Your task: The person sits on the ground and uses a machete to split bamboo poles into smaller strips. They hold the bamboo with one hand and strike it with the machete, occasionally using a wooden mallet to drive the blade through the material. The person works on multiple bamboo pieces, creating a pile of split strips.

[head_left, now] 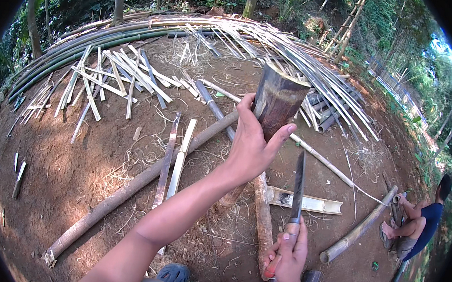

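Left forearm (165,223) is closest in the head view, coming up from the lower edge; left hand (253,145) holds a dark bamboo piece (281,97), tilted, thumb and fingers around its sides. Right hand (290,256) wraps a knife (299,185) by its handle, blade up, just right of the bamboo piece. Long pole (122,194) lies on dirt behind the left arm; pale strips (120,78) scattered farther off. Person in blue shirt (431,223) sits at far right.
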A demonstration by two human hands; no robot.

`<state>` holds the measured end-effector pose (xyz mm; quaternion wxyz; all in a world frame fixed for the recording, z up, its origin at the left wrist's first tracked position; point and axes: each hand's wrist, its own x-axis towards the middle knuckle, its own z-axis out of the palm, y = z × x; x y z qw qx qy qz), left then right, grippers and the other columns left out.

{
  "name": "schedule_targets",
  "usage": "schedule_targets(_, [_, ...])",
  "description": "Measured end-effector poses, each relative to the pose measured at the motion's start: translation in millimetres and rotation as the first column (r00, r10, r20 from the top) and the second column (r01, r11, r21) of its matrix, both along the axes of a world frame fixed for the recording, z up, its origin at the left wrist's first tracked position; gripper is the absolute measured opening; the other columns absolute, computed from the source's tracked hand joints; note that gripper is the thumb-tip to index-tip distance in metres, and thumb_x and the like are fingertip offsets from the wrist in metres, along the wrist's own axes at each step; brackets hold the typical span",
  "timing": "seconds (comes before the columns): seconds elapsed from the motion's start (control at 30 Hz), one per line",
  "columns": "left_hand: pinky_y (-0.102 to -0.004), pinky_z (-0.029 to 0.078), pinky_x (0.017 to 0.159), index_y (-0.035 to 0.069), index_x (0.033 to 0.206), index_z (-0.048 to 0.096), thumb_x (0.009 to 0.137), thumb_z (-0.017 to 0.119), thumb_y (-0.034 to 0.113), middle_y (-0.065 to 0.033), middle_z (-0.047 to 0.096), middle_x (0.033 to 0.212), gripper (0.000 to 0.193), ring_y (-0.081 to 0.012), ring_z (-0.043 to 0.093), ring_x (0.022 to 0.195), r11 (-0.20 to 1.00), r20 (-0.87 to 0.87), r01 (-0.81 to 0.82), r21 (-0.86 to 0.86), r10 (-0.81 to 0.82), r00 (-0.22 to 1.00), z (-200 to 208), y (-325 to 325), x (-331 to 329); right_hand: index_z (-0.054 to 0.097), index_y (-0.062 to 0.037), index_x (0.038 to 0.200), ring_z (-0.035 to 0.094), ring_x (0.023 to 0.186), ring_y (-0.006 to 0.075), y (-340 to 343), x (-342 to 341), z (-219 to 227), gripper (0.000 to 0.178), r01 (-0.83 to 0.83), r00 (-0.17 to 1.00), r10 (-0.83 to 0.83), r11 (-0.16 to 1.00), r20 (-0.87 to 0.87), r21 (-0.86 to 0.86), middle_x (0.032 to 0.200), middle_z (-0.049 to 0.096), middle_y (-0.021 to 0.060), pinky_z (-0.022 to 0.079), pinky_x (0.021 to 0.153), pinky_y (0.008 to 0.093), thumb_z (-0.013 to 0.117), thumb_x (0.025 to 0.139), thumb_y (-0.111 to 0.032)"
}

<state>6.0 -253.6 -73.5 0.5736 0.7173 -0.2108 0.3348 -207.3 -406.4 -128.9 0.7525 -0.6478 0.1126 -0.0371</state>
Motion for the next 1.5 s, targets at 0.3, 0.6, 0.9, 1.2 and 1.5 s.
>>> schedule_targets(0.3, [-0.0486, 0.041, 0.106, -0.006, 0.141, 0.019, 0.089, 0.080, 0.033, -0.0334, 0.045, 0.129, 0.089, -0.0429, 0.052, 0.123, 0.991, -0.005, 0.017, -0.130, -0.018, 1.000, 7.4, -12.7, -7.3, 0.011, -0.0023, 0.160, 0.051, 0.059, 0.0055, 64.9, 21.8, 127.6, 0.067, -0.016, 0.809, 0.188, 0.955, 0.558, -0.298, 0.102, 0.053, 0.0086, 0.046, 0.050, 0.0221, 0.048, 0.105, -0.014])
schedule_targets(0.6, [-0.0473, 0.042, 0.107, -0.003, 0.143, 0.016, 0.089, 0.079, 0.018, -0.0324, 0.044, 0.134, 0.085, -0.0418, 0.051, 0.126, 0.931, -0.148, 0.214, -0.295, -0.266, 0.953, -7.5, -3.8, -0.4, 0.022, -0.0005, 0.158, 0.048, 0.056, 0.0021, 84.5, 38.4, 113.4, 0.060, 0.075, 0.768, 0.205, 0.912, 0.607, -0.403, 0.085, 0.054, 0.0013, 0.042, 0.048, 0.0195, 0.049, 0.105, -0.009])
schedule_targets(0.9, [-0.0478, 0.045, 0.102, -0.001, 0.142, 0.017, 0.090, 0.078, 0.019, -0.0314, 0.048, 0.128, 0.083, -0.0399, 0.056, 0.118, 0.972, -0.082, 0.126, -0.197, -0.145, 0.986, -9.0, -14.0, -3.3, 0.025, -0.0002, 0.157, 0.047, 0.056, 0.0017, 85.6, 35.5, 115.9, 0.059, 0.130, 0.760, 0.168, 0.907, 0.627, -0.401, 0.080, 0.054, 0.0000, 0.041, 0.047, 0.0198, 0.051, 0.105, -0.010])
schedule_targets(1.2, [-0.0478, 0.045, 0.100, -0.001, 0.139, 0.020, 0.089, 0.079, 0.022, -0.0299, 0.048, 0.126, 0.081, -0.0389, 0.055, 0.116, 0.957, -0.094, 0.153, -0.248, -0.181, 0.979, -4.4, -17.6, -6.5, 0.025, 0.0022, 0.155, 0.049, 0.067, 0.0074, 81.1, 33.1, 112.7, 0.060, 0.108, 0.764, 0.169, 0.918, 0.623, -0.382, 0.090, 0.054, 0.0054, 0.042, 0.056, 0.0238, 0.053, 0.104, -0.012])
schedule_targets(1.5, [-0.0467, 0.046, 0.099, -0.001, 0.139, 0.020, 0.089, 0.080, 0.027, -0.0286, 0.049, 0.123, 0.083, -0.0362, 0.056, 0.114, 0.994, -0.091, 0.042, -0.103, -0.051, 0.995, 4.0, -19.7, -18.7, 0.026, 0.0057, 0.154, 0.053, 0.091, 0.0179, 85.8, 31.2, 114.4, 0.060, 0.055, 0.782, 0.149, 0.951, 0.605, -0.306, 0.109, 0.054, 0.0156, 0.044, 0.076, 0.0309, 0.053, 0.103, -0.014])
